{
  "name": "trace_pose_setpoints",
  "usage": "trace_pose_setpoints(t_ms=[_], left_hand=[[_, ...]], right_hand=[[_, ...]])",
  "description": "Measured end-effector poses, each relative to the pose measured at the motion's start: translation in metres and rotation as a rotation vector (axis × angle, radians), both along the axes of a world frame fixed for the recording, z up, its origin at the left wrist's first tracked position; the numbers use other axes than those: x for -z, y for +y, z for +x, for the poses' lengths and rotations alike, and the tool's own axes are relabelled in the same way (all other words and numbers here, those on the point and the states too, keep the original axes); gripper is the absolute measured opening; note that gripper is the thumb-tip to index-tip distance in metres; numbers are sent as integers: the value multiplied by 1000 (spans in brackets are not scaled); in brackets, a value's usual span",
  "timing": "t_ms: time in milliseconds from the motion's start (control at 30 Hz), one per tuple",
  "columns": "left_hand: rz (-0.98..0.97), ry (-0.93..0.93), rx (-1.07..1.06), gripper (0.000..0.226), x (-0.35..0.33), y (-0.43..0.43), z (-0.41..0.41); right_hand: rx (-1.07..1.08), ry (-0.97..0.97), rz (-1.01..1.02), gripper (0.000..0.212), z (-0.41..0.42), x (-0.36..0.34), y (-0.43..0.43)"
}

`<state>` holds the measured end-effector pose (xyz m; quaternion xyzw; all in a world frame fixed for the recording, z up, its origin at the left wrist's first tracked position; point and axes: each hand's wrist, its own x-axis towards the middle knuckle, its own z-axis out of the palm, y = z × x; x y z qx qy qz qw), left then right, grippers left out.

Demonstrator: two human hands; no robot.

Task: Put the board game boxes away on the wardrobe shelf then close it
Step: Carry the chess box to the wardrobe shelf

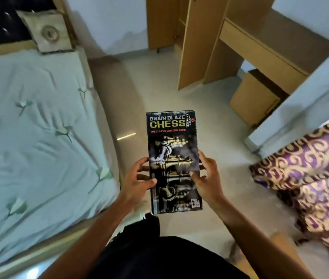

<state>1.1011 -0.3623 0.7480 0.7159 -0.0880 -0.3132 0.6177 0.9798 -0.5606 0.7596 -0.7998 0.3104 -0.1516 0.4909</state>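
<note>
Black rectangular cardboard chess box [174,162], face up, is held over the floor between bed and open light-wood wardrobe [187,43]. It is clasped along both long edges by left hand [139,178] and right hand [207,178], probably for level carrying.

Wardrobe [192,37] top beyond upper edge

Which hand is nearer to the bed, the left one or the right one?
Left. The left hand holds the chess box on the side facing the bed; the right hand holds the far side.
</note>
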Motion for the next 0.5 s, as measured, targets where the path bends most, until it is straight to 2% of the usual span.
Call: trace_pose_setpoints(t_ms=[300,500], left_hand=[[151,-257,20,70,-29,-113,260],[163,-298,-13,67,-25,-206,414]], right_hand=[[0,-52,-16,74,256,-22,-101],[-34,-34,8,73,419,-12,-196]])
